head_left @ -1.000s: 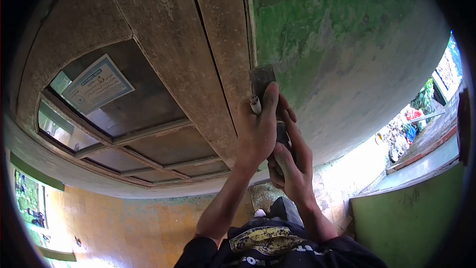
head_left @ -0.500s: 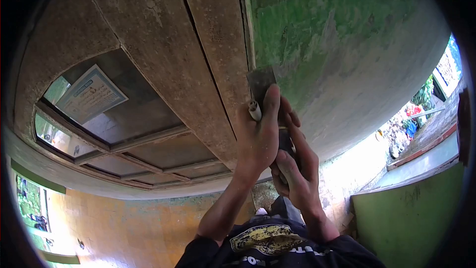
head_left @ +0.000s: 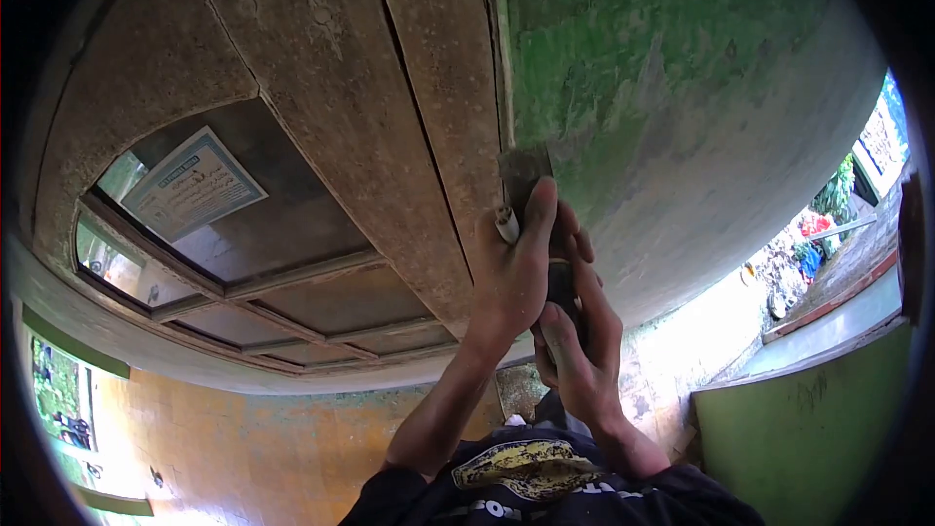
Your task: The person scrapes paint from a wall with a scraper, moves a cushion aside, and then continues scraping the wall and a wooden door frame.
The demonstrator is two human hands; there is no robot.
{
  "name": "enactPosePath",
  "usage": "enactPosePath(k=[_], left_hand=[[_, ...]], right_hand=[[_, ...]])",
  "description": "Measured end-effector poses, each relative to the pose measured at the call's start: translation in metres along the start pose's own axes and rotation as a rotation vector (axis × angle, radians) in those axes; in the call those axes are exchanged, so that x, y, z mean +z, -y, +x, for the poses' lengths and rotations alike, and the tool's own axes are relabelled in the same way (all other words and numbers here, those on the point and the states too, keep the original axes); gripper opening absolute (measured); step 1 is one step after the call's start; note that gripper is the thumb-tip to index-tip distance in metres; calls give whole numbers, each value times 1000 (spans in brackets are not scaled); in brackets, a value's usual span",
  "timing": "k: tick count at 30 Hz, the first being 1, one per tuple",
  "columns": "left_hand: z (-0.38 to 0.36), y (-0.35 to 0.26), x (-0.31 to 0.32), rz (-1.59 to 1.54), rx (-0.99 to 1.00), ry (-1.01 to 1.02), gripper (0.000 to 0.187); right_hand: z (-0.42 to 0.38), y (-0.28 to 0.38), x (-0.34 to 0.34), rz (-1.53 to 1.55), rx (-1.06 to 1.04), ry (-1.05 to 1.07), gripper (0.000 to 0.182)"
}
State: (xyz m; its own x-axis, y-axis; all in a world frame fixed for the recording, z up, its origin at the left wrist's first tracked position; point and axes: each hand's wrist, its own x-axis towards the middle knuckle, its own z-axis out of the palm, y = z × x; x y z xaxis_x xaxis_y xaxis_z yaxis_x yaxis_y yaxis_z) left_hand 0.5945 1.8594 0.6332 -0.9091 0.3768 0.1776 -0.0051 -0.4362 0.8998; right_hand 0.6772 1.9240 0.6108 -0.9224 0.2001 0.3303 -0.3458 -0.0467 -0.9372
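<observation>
Both hands are closed around the scraper (head_left: 526,166): the left hand (head_left: 511,278) grips it high up, thumb stretched along the blade, and the right hand (head_left: 584,360) is wrapped around the dark handle lower down. A white stick (head_left: 506,225) pokes out between the left thumb and fingers. The scraper points away from the body, its blade tip at the seam where the brown wood (head_left: 448,39) meets the patchy green wall (head_left: 662,136); how hard it presses, I cannot tell. Off to the left, a tilted paper (head_left: 200,185) shows at a pane (head_left: 284,161).
</observation>
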Motion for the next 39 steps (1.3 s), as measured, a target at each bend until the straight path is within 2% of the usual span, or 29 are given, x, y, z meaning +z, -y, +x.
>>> enactPosePath(k=[3,5,10,12,18,24,26,28,30,32,35,39], left_hand=[[-3,-2,1,-89,-44,38,41],[-2,7,-3,1,-23,12,41],[-1,-3,1,-17,-31,15,39],[-3,-1,0,-45,-61,17,41],[2,-5,6,-25,44,15,40],[-7,2,7,-165,-122,-10,39],[-1,16,2,12,37,-36,39],[4,11,3,28,81,-38,38],[2,4,10,35,100,-53,38],[4,-10,17,-127,-49,-37,38],[0,11,12,-53,-3,-47,37],[-2,15,13,-97,-33,-58,38]], right_hand=[[-6,-3,0,-18,12,-20,61],[-9,-2,1,-22,24,-30,62],[-13,-9,-1,-37,32,-55,63],[-14,-18,-3,-44,-50,-28,63],[-2,-33,-14,-150,-154,-36,62],[-12,-48,-23,-257,-204,-35,61],[-13,-50,-22,-280,-226,-29,61],[-9,-50,-23,-312,-267,-35,60],[-18,-41,-24,-270,-193,-35,60],[-21,-20,-21,-168,-75,-22,60],[-14,-8,-16,8,40,-28,60],[-17,-3,-18,52,108,-27,60]])
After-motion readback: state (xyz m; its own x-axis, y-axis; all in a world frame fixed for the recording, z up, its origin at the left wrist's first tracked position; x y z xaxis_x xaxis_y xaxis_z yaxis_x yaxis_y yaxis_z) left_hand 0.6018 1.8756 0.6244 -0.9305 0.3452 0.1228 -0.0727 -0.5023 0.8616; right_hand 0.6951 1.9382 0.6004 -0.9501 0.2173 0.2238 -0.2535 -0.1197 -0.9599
